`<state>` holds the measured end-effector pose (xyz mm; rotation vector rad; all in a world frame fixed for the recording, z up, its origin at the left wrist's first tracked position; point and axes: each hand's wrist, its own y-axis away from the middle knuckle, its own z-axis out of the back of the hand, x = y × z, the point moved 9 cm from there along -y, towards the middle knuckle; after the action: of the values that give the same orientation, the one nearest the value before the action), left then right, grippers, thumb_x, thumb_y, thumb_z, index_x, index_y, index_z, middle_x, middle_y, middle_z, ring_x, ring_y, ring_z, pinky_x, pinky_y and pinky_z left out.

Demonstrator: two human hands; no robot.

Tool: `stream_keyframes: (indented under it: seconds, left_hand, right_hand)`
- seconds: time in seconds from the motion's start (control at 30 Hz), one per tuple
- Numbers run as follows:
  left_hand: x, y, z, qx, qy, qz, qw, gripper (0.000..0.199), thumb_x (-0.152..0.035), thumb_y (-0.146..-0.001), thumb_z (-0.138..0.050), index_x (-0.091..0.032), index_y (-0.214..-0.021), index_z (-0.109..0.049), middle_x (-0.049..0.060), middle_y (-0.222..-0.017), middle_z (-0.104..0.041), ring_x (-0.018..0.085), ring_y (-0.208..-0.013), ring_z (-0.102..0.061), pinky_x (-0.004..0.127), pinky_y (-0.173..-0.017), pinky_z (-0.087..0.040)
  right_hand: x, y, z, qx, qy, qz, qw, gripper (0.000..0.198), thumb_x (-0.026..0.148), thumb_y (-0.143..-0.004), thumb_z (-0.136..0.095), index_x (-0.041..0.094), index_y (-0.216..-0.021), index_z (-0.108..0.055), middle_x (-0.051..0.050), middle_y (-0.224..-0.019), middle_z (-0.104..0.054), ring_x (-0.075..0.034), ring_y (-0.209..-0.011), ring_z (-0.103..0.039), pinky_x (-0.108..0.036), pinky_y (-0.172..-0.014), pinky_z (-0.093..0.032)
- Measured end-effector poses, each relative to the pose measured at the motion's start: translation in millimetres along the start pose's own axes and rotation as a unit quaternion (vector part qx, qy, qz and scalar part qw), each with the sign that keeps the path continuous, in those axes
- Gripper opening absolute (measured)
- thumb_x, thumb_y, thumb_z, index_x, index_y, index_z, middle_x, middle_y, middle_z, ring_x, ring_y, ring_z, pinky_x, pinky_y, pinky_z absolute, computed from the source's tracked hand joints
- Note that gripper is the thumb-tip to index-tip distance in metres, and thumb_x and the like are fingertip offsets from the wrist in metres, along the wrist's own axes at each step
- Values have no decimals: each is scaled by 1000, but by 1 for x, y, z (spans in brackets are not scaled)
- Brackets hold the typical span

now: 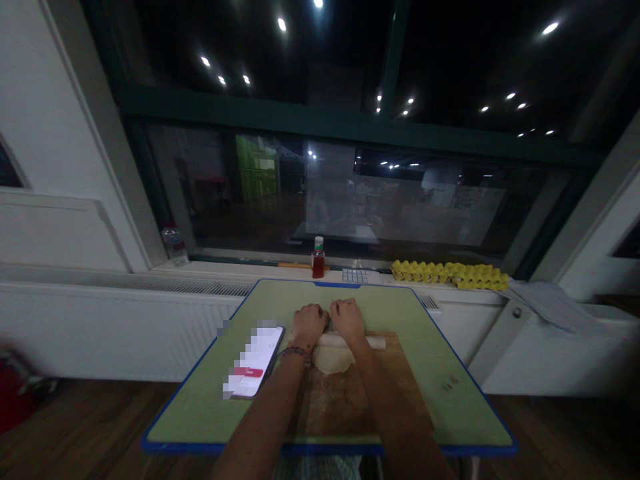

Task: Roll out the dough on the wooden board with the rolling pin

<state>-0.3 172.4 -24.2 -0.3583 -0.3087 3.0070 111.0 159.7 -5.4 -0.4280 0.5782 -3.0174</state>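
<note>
A pale rolling pin [376,342] lies crosswise on a wooden board [400,393], over the far part of a flattened round of dough [333,361]. My left hand [309,323] is just past the pin, fingers curled down and closed. Close beside it, my right hand [348,319] is curled the same way, its wrist crossing above the pin. The fingertips are turned away, so whatever they pinch or press is hidden. A beaded bracelet [299,351] circles my left wrist.
A lit phone [254,363] lies left of my left forearm on the green, blue-edged table [200,400]. Along the windowsill stand a bottle of red-brown liquid [319,259], a yellow egg tray [450,274] and a clear bottle [174,245]. A white radiator [125,333] is behind the table.
</note>
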Motion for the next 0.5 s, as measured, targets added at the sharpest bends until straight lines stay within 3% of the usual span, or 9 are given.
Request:
stream_keyframes:
  seconds: [0.23,0.5]
  left_hand:
    - [-2,8,4,6,-4,-9,1000,38,-35,-91,-40,-14,-95,-72,12,-101,-72,25,-97,-66,36,-84,-45]
    - [-3,19,1,0,-39,-35,999,43,-41,-93,-39,-12,-107,-68,16,-115,-66,30,-111,-57,41,-90,-43]
  right_hand:
    - [3,7,4,-2,3,-11,1000,41,28,-99,-35,12,-99,-72,-14,-93,-71,-21,-104,-58,-26,-83,-41]
    - [6,20,6,18,16,-17,1000,36,29,-97,-40,13,-101,-71,-15,-99,-71,-22,-106,-58,-28,-84,-41]
